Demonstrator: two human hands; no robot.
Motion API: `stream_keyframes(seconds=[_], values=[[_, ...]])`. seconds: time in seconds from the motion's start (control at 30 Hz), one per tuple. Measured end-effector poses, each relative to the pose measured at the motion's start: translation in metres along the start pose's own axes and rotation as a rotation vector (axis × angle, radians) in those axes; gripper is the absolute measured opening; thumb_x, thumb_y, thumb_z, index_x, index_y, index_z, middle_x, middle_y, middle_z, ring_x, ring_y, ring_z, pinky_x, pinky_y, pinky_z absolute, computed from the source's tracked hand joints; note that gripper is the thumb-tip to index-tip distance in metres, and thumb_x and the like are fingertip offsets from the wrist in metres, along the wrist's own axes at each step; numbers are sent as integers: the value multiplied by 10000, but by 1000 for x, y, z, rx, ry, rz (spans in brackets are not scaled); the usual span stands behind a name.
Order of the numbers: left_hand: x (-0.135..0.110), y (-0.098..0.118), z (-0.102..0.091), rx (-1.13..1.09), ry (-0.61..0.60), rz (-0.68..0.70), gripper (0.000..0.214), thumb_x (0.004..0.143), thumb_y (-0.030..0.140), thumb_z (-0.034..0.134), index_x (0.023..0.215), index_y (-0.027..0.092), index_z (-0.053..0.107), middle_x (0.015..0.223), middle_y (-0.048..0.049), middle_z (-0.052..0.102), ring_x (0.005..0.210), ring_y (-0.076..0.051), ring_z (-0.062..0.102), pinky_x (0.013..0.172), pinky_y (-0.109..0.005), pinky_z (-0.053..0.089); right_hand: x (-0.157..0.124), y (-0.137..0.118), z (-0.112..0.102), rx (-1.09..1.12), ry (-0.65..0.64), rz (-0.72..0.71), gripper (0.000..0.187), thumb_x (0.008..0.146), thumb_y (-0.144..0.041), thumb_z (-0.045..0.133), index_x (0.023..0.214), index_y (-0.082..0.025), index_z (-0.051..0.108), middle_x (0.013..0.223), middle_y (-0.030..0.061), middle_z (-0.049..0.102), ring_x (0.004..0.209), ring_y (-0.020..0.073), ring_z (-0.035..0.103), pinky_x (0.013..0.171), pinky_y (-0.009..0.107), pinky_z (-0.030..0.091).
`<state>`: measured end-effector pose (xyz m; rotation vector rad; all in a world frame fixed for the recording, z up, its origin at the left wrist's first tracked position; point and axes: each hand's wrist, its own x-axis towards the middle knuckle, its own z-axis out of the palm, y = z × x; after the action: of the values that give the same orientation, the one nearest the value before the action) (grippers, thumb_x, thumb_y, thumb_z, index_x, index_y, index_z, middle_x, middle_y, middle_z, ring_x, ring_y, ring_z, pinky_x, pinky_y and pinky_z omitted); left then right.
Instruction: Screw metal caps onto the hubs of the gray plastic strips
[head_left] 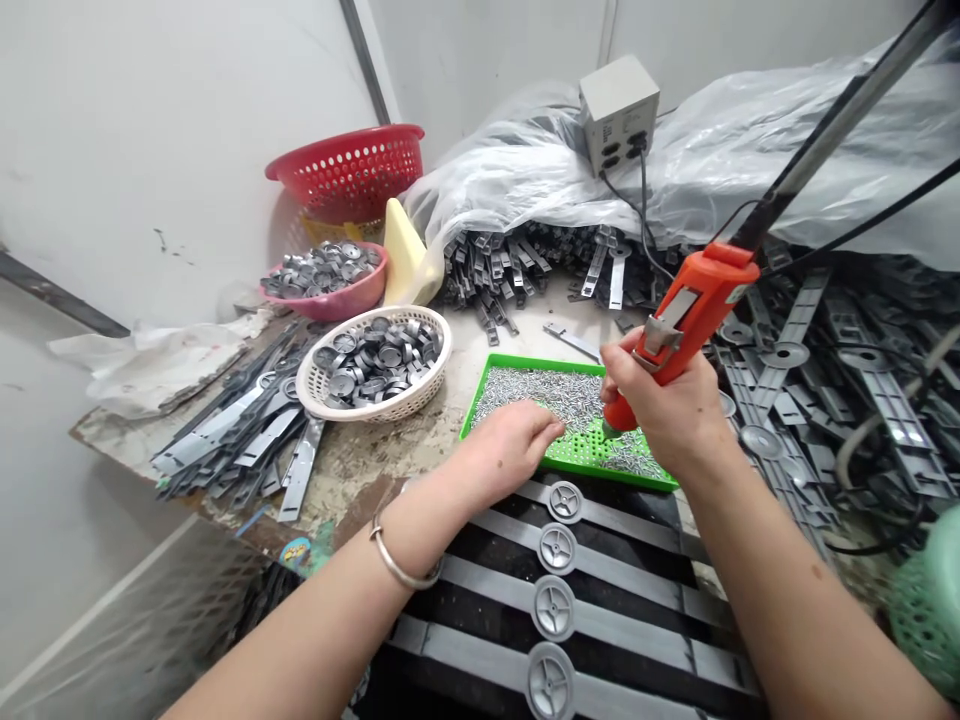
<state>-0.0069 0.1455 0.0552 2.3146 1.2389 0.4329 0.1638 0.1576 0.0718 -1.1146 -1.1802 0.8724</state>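
Note:
My right hand (682, 405) is wrapped round an orange electric screwdriver (701, 295), its tip pointing down over the green tray (581, 450). Small silver screws (536, 390) are spread across that tray, with part of its perforated bottom showing. Over the tray's near left edge is my left hand (514, 445), fingers curled together; anything between them is hidden. Just below both hands, several grey plastic strips (553, 607) lie side by side on a black surface, each with a round spoked wheel at its middle.
A white basket (315, 395) and a pink bowl (375, 290) hold grey round parts. Behind them stands a red basket (409, 150). Loose strips lie piled left (225, 430) and right (780, 400). A power box (619, 100) rests on plastic sheeting (495, 160), its cables hanging down.

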Motion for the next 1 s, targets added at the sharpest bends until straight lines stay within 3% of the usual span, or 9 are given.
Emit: stream_keyframes(seconds=[0.23,0.57,0.77,1.0], values=[[-49,4,3,-118,230,6,238,959,248,406,863,171,609,847,-45,614,828,-169,555,787,-325,448,-3,7,4,-6,-21,-8,278,716,-398,715,759,-209,516,498,-45,540,431,124,518,421,284,466],[-84,4,11,-190,345,-32,222,962,230,417,939,168,629,896,-57,637,857,-170,577,800,-339,475,-5,15,4,42,-34,10,311,699,-401,738,781,-218,501,530,-45,542,450,130,519,415,289,462],[-92,14,25,-89,356,43,218,950,212,437,1010,151,637,992,-86,642,940,-196,564,873,-387,478,1,3,-1,96,29,-48,279,707,-377,731,783,-217,516,532,-53,519,440,121,512,405,282,453],[-103,34,44,91,220,62,333,914,312,505,1205,167,576,1311,-146,514,1225,-291,446,1013,-489,400,-14,-33,-6,199,-30,-86,188,755,-354,683,745,-253,525,531,-51,481,439,129,486,418,312,435]])
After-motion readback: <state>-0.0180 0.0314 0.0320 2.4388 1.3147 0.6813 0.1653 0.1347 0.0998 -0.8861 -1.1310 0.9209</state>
